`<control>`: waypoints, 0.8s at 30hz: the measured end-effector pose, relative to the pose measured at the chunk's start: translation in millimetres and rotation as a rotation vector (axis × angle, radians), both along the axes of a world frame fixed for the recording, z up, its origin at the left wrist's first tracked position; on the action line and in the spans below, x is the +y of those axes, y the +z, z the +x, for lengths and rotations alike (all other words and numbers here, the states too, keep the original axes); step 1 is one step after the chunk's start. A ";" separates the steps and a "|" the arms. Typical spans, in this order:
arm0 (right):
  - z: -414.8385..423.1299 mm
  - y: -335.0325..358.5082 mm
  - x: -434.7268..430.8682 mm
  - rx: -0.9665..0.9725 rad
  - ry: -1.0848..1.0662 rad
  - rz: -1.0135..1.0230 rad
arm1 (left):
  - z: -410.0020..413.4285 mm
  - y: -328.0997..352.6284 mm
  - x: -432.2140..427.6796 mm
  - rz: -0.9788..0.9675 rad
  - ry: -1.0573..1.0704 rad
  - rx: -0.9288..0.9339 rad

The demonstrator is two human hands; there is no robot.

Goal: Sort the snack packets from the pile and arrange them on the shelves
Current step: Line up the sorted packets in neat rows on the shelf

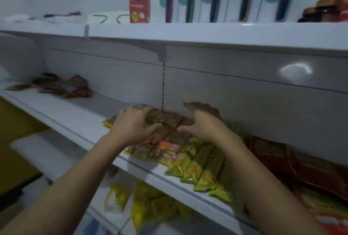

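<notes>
Brown snack packets (165, 119): stacked on the middle shelf (75, 120), beside green packets (199, 167). Our left hand (131, 124) pressed flat on them; our right hand (204, 124) hovered splayed alongside, neither gripping. We judged this squaring the row; next, nudging edges flush.

brown packets (165, 120), green-yellow packets (203, 167), red box (139, 9), white shelf (75, 120)

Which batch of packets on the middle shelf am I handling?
The brown packets with yellow edges, under the left hand and beside the right hand; the green packets lie further right.
</notes>
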State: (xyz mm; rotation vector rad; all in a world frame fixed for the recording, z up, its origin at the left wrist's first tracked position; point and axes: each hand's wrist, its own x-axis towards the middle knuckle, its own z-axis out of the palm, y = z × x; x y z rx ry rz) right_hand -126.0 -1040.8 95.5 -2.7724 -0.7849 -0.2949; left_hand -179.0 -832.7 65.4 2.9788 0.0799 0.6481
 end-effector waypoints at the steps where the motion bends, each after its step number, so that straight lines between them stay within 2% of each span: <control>1: -5.1 -0.3 22.9 0.001 0.034 0.020 | -10.2 0.0 22.2 -0.015 0.036 0.000; 6: -28.5 -4.8 133.7 -0.011 0.191 -0.010 | -68.0 -7.6 117.8 -0.031 0.202 -0.032; 12: -69.3 -16.9 255.5 0.008 0.378 0.059 | -140.7 -18.8 205.3 -0.063 0.386 0.000; 18: -104.5 -31.5 333.2 0.025 0.491 0.097 | -192.5 -29.0 267.7 -0.064 0.525 0.008; 24: -114.5 -45.2 385.5 0.052 0.529 0.100 | -209.6 -44.5 303.4 -0.111 0.611 0.019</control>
